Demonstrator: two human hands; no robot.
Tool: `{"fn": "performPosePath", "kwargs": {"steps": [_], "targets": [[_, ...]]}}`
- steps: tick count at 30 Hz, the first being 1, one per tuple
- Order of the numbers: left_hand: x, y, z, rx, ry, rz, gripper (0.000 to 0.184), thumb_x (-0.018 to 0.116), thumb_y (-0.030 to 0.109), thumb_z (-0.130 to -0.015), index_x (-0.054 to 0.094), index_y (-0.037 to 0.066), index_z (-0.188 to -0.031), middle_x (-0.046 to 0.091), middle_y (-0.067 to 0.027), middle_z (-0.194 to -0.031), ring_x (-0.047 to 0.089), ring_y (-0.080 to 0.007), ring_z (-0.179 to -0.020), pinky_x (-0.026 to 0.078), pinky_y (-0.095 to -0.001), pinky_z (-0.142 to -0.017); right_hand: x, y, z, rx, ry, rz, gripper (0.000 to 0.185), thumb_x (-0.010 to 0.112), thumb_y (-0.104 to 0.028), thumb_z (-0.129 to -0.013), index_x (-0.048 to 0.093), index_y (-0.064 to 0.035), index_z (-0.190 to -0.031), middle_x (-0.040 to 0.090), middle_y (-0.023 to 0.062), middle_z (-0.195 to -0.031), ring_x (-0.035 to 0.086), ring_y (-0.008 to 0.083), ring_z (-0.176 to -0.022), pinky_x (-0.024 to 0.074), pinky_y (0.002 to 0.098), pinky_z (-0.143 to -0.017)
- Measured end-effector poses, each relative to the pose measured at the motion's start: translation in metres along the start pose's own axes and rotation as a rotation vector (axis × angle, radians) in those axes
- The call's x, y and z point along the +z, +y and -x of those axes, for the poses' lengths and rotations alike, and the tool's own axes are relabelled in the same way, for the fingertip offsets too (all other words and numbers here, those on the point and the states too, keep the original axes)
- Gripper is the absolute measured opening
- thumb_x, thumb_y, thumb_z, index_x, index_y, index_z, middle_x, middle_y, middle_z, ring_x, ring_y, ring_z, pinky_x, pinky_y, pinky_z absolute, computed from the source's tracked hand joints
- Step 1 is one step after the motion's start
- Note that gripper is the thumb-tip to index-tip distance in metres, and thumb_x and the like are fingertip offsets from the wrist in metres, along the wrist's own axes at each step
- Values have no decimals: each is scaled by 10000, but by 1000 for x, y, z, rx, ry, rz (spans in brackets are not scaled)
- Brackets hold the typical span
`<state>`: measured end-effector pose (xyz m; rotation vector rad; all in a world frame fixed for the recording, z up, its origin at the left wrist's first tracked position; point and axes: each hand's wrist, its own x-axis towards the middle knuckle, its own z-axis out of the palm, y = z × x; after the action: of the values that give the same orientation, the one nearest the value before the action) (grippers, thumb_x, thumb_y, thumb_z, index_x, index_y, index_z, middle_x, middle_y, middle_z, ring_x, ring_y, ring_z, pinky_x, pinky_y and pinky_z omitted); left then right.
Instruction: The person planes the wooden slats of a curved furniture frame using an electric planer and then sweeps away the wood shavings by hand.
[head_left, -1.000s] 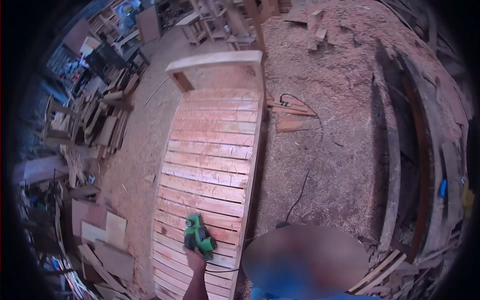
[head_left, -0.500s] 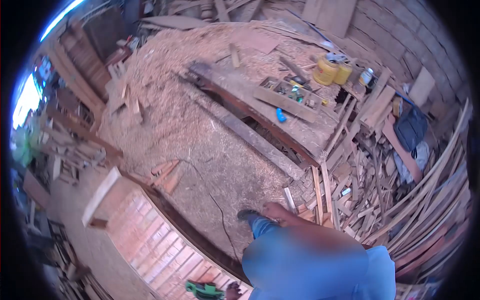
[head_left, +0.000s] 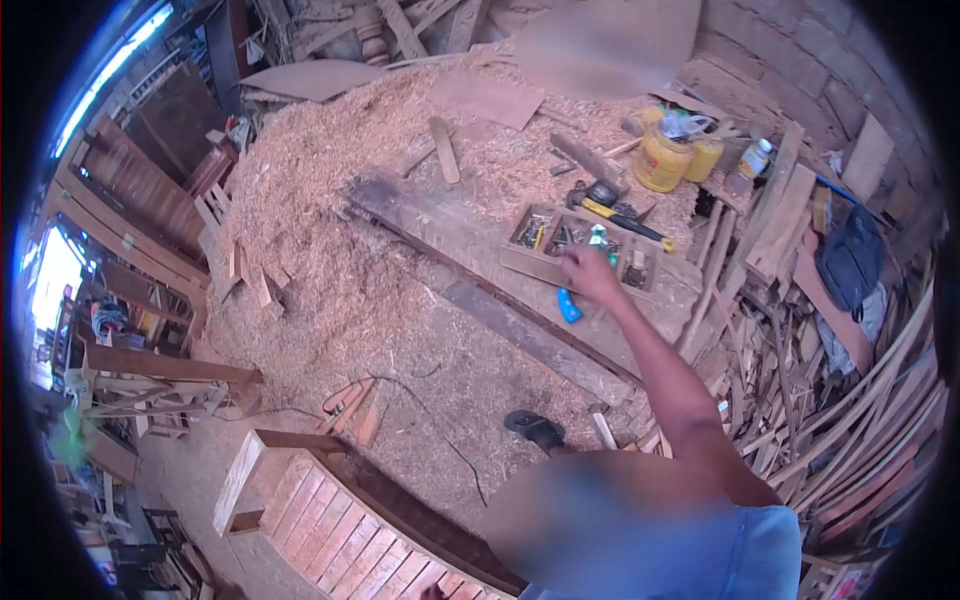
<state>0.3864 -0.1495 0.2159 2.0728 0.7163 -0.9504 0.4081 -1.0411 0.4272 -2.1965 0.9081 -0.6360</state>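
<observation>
My right hand [head_left: 594, 277] reaches over the near side of a wooden compartment box [head_left: 530, 263] on the workbench. Its fingers are bent together at the box's rim; whatever they grip, if anything, is too small to make out. Small hardware pieces and a yellow item lie in the compartments, with a green-and-white object [head_left: 599, 236] just beyond the fingers. A curved blue object [head_left: 569, 307] rests on the bench below the hand. Only a sliver of my left hand [head_left: 432, 592] shows at the bottom edge, over the slatted wooden piece [head_left: 345, 530]; its fingers are mostly hidden.
A hammer with a yellow-and-black handle [head_left: 625, 220] lies behind the box. Yellow containers [head_left: 662, 162] and a bottle [head_left: 756, 158] stand farther right. Wood shavings [head_left: 310, 180] cover the floor. A dark cable [head_left: 440, 425] runs across it. Offcuts and long strips [head_left: 850, 440] fill the right side.
My right hand has moved forward from low over the floor to the compartment box. The green power tool beside my left hand has left the view at the bottom. The camera view has shifted.
</observation>
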Motion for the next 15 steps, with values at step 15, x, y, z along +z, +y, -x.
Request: {"fn": "performPosePath", "kwargs": {"steps": [15], "targets": [[166, 142, 89, 150, -9, -19, 651, 688, 428, -1051, 598, 45, -1569, 742, -271, -1393, 702, -441, -1319, 536, -518, -1146, 102, 66, -235, -201, -784, 751, 491, 750, -335, -898, 790, -38, -1286, 778, 266, -1288, 768, 440, -1153, 593, 523, -983]]}}
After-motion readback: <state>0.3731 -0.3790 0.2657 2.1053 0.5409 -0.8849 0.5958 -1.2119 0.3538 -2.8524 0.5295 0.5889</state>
